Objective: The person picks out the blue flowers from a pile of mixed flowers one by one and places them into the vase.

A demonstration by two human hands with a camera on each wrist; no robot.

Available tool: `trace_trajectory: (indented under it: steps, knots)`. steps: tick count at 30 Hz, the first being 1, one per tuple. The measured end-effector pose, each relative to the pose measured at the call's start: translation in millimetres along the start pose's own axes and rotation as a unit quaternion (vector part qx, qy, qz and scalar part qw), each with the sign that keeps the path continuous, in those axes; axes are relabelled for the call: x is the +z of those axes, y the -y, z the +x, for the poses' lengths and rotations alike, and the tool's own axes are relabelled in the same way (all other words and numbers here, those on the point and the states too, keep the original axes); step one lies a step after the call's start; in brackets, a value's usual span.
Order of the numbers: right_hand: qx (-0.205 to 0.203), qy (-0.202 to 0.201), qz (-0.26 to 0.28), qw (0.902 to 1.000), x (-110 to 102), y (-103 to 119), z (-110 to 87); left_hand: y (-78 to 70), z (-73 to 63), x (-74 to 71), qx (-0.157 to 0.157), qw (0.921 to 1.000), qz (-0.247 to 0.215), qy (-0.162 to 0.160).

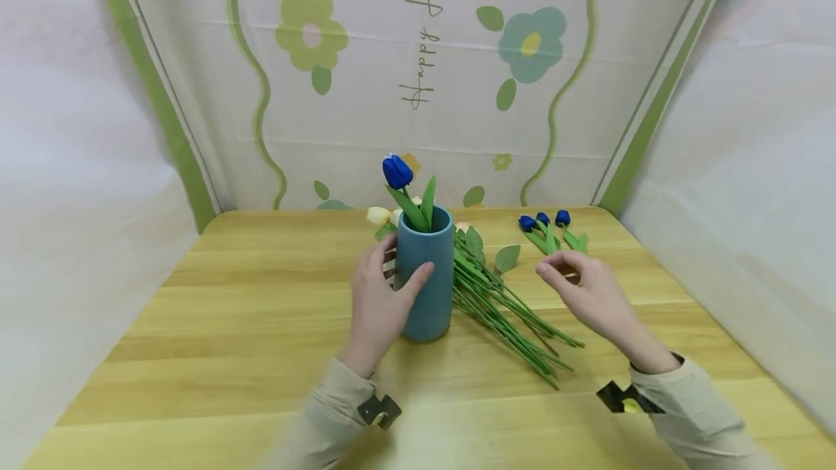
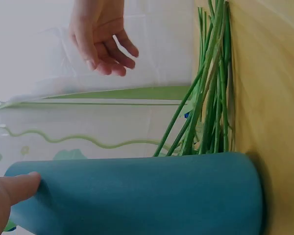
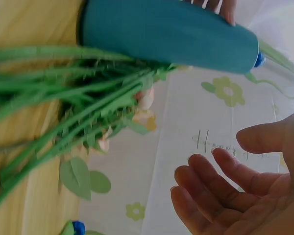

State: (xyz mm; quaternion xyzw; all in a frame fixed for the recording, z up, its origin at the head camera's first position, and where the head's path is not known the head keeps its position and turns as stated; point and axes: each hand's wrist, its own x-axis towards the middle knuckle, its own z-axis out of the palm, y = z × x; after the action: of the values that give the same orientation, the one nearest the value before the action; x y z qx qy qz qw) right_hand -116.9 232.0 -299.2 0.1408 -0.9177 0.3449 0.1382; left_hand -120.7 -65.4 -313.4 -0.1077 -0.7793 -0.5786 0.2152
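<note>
A blue vase stands upright on the wooden table, and one blue tulip with green leaves rises from its mouth. My left hand grips the vase from its left side, thumb across the front; the left wrist view shows that thumb on the vase wall. To the right, my right hand hovers above the table with loosely bent fingers and nothing in them. Just beyond it lie several more blue tulips. In the right wrist view the right hand has its thumb apart from the fingers.
A bundle of long green stems lies beside the vase, pointing toward the front right. Pale flower heads show behind the vase. A flower-printed cloth hangs at the table's back edge, with white cloth walls on both sides.
</note>
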Motion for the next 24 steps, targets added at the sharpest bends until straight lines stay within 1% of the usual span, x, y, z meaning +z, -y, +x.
trace_trajectory:
  steps: [4,7,9,12,15,17,19,21,22,24]
  knots:
    - [0.014,0.020,-0.023,0.9994,-17.6,-11.3,13.7,2.4,-4.4,4.1,0.003,0.9999,0.005,-0.012]
    - [0.029,0.039,-0.043,0.9979,-31.5,-25.0,27.3,4.5,-6.9,5.3,0.003,0.9998,0.010,-0.015]
    - [0.041,0.050,-0.052,0.9966,-41.7,-39.5,37.7,5.8,-8.6,5.7,0.004,0.9998,0.012,-0.014]
    - [0.061,0.069,-0.067,0.9935,-57.6,-67.7,53.2,6.4,-11.1,6.2,0.003,0.9999,0.011,-0.010]
    - [0.076,0.105,-0.087,0.9877,-72.1,-95.5,67.2,6.5,-13.3,6.5,0.001,0.9999,0.007,-0.009]
    - [0.084,0.141,-0.109,0.9804,-80.2,-110.7,74.8,6.3,-14.5,6.6,0.005,0.9999,0.003,-0.011]
    - [0.093,0.180,-0.131,0.9703,-86.9,-120.7,80.5,6.2,-15.5,6.5,0.008,0.9999,0.003,-0.012]
    - [0.112,0.221,-0.144,0.9581,-91.7,-127.0,84.6,7.5,-16.0,6.5,0.005,0.9999,0.003,-0.012]
    - [0.126,0.241,-0.151,0.9505,-93.0,-128.8,86.5,8.3,-16.4,6.3,0.001,0.9999,0.003,-0.012]
    - [0.151,0.274,-0.155,0.9372,-94.7,-130.8,89.7,10.3,-17.1,6.0,-0.008,0.9999,0.004,-0.011]
